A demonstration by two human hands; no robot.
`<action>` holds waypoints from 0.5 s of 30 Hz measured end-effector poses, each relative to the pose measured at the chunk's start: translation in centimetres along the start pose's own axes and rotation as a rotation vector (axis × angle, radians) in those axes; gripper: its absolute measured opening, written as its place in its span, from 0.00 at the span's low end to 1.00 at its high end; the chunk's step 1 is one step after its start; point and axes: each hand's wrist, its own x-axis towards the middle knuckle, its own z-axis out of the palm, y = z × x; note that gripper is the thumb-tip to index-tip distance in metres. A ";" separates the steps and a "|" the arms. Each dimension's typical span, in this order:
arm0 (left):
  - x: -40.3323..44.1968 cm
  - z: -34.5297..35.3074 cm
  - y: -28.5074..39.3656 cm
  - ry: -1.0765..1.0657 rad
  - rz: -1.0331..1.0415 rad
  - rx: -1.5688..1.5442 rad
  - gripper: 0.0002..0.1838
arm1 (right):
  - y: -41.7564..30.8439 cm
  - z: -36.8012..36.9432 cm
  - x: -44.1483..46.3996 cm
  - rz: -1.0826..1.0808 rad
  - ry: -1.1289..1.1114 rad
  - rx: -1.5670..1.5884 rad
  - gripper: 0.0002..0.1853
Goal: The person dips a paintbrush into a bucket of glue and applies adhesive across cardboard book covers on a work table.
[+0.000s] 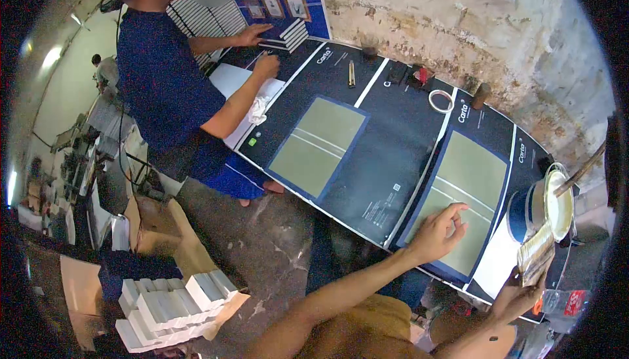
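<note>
My left hand (440,233) is over the lower part of the right-hand cover sheet (477,162), which has olive-green panels and a dark blue border. Its fingers are apart and hold nothing. My right hand (517,293) grips a wide brush (536,254) at the table's right end. The bristles are beside a bucket (526,211) of white paste with a stick standing in it. Another green and blue cover sheet (318,144) lies flat further left on the black table (367,195).
A co-worker (164,77) stands at the table's far left, hands near stacked books (288,37). A tape roll (441,101) and a cutter (352,74) lie by the wall. White book blocks (170,306) are stacked at lower left. A plastic bottle (563,302) is at lower right.
</note>
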 end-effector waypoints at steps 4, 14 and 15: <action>0.1 -0.1 0.1 -0.011 0.040 0.031 0.24 | 0.4 1.2 -0.6 0.209 0.019 0.295 0.24; 0.0 -0.4 0.5 -0.052 0.021 0.019 0.22 | 2.3 -2.5 -0.4 0.246 -0.124 0.295 0.20; 0.2 0.0 0.1 -0.027 0.046 0.019 0.22 | 2.7 -4.1 0.2 0.265 -0.263 0.324 0.20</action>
